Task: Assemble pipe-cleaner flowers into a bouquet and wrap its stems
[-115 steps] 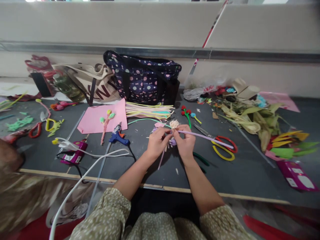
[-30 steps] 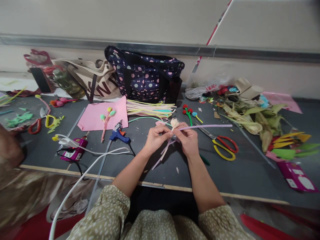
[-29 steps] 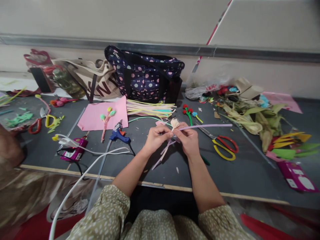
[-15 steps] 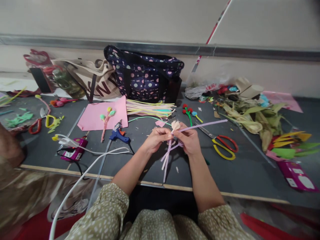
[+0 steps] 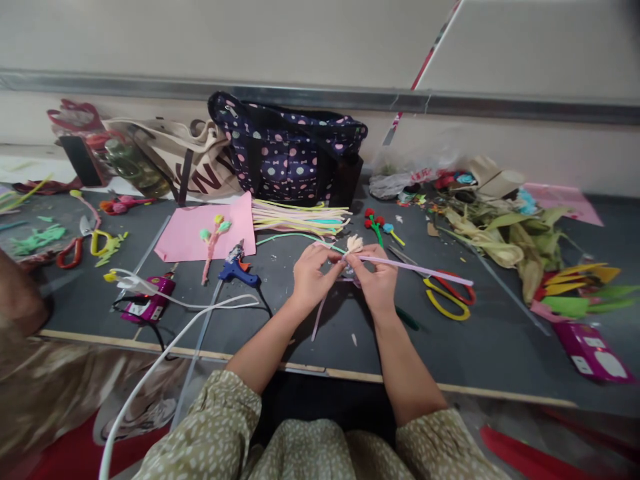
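Note:
My left hand (image 5: 311, 277) and my right hand (image 5: 376, 280) meet over the middle of the dark table (image 5: 480, 353), both pinched on one small craft piece. It has a cream tufted flower head (image 5: 354, 244) at the top. A lilac pipe cleaner (image 5: 420, 269) sticks out to the right from my right hand's fingers, and another lilac strand (image 5: 320, 315) hangs down below my hands. Red and yellow scissors (image 5: 447, 293) lie just right of my right hand.
A blue glue gun (image 5: 235, 269), a pink sheet (image 5: 205, 230), a bundle of pastel pipe cleaners (image 5: 300, 219) and a dotted navy bag (image 5: 290, 150) lie behind. Dried husks (image 5: 505, 233) pile at right. A white cable (image 5: 165, 353) and another person's arm (image 5: 20, 300) are at left.
The long lilac end has swung from pointing up-right to lying lower, out over the scissors. The hanging strands below my hands have shifted left and look shorter.

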The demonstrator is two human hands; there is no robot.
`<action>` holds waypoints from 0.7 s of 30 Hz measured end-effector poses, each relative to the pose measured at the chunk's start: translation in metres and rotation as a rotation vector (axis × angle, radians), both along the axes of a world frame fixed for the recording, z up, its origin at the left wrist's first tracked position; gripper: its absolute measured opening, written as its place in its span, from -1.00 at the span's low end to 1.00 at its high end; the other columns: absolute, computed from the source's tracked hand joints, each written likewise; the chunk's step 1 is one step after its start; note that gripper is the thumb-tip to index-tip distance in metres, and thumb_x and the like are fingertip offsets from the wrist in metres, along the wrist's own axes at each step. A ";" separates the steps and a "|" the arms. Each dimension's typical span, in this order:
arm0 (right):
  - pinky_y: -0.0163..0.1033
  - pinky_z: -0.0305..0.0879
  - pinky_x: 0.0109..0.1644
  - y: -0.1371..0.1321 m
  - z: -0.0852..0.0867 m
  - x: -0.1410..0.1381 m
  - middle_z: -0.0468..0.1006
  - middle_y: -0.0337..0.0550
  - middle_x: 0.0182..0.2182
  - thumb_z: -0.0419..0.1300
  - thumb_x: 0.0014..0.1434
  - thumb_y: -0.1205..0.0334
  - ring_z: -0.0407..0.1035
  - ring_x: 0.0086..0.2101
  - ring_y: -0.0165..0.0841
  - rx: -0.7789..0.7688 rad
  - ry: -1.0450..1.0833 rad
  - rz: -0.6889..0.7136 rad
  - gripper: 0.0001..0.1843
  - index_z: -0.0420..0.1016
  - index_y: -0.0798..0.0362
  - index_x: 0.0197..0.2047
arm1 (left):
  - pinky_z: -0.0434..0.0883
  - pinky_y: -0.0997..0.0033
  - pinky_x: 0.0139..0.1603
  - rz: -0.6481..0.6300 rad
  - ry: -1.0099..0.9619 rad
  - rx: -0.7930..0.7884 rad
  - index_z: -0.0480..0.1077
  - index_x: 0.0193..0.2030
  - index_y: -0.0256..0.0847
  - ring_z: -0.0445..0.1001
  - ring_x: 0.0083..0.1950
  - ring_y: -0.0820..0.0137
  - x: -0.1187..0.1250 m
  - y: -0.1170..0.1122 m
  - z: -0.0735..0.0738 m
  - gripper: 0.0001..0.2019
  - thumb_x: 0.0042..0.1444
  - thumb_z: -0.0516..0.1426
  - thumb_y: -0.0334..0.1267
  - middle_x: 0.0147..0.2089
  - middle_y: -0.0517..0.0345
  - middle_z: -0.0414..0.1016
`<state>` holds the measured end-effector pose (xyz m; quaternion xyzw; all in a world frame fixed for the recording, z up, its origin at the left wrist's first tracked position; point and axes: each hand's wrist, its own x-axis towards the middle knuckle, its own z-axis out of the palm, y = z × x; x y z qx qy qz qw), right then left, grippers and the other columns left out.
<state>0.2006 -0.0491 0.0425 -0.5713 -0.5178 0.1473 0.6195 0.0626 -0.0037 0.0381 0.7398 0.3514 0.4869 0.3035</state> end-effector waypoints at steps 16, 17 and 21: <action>-0.24 0.29 -0.15 0.001 -0.006 0.008 0.47 -0.26 -0.36 0.35 0.09 0.24 0.40 -0.29 -0.37 -0.048 0.213 0.222 -0.94 0.59 -0.02 -0.41 | 0.27 0.43 -0.32 -0.229 -0.298 -0.452 0.54 -0.46 -0.24 0.35 -0.42 0.46 -0.002 0.003 0.002 -0.81 -0.02 0.32 -0.15 -0.49 0.18 0.48; -0.24 0.30 -0.15 0.001 -0.006 0.008 0.47 -0.26 -0.36 0.35 0.08 0.24 0.40 -0.29 -0.37 -0.054 0.244 0.241 -0.95 0.59 -0.02 -0.40 | 0.26 0.44 -0.33 -0.265 -0.330 -0.501 0.53 -0.46 -0.26 0.33 -0.43 0.47 -0.002 0.003 0.003 -0.79 -0.03 0.33 -0.14 -0.50 0.18 0.47; -0.23 0.31 -0.16 0.001 -0.006 0.008 0.48 -0.25 -0.36 0.37 0.05 0.25 0.39 -0.30 -0.36 -0.079 0.336 0.300 -0.96 0.60 -0.02 -0.39 | 0.23 0.46 -0.35 -0.371 -0.420 -0.635 0.52 -0.47 -0.29 0.29 -0.45 0.52 -0.004 0.002 0.004 -0.74 -0.07 0.35 -0.11 -0.51 0.19 0.43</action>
